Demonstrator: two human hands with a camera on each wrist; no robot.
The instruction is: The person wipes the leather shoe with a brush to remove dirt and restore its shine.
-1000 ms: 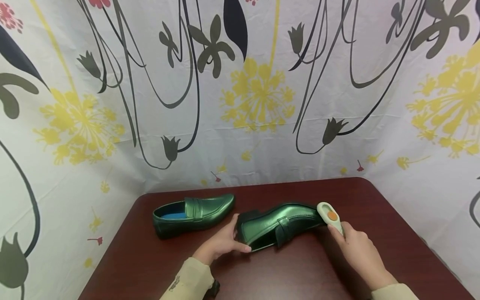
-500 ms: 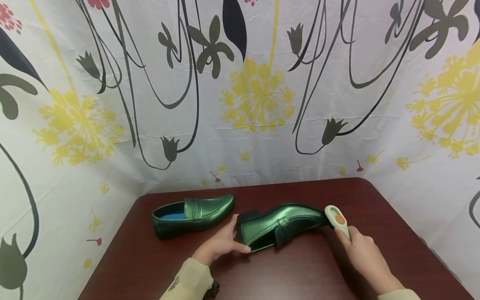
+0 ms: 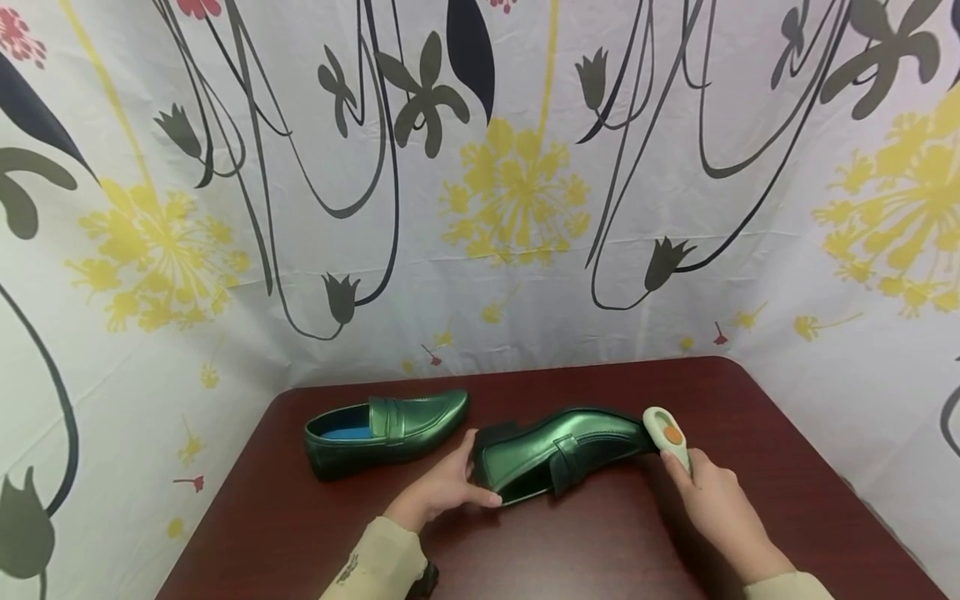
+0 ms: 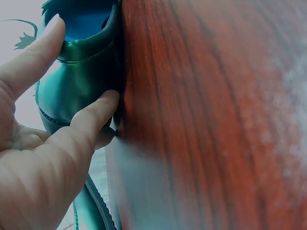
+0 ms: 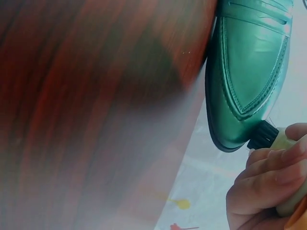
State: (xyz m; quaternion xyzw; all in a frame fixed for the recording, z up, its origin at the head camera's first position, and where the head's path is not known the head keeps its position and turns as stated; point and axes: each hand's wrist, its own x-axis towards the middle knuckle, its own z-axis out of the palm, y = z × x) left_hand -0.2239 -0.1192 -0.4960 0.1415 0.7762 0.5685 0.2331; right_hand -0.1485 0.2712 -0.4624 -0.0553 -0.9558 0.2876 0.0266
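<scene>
A shiny green loafer [image 3: 525,458] lies tipped on its side at the middle of the table, toe to the right. My left hand [image 3: 442,490] grips its heel, thumb at the rim of the opening and fingers around the back; the left wrist view shows the heel [image 4: 79,88] between them. In my right hand [image 3: 723,508] is a small brush [image 3: 667,433] with a pale green handle and an orange spot. Its short dark bristles [image 5: 264,136] touch the toe [image 5: 230,129] in the right wrist view. Part of the handle is hidden in the fingers.
The matching green loafer [image 3: 408,429], with a blue insole, stands upright at the back left. Dark red-brown wood forms the table [image 3: 570,542]. A white floral cloth [image 3: 517,308] hangs close behind the table and along both sides.
The brush in my right hand slid right along the toe, then came partway back left. The left hand and both loafers stay in place.
</scene>
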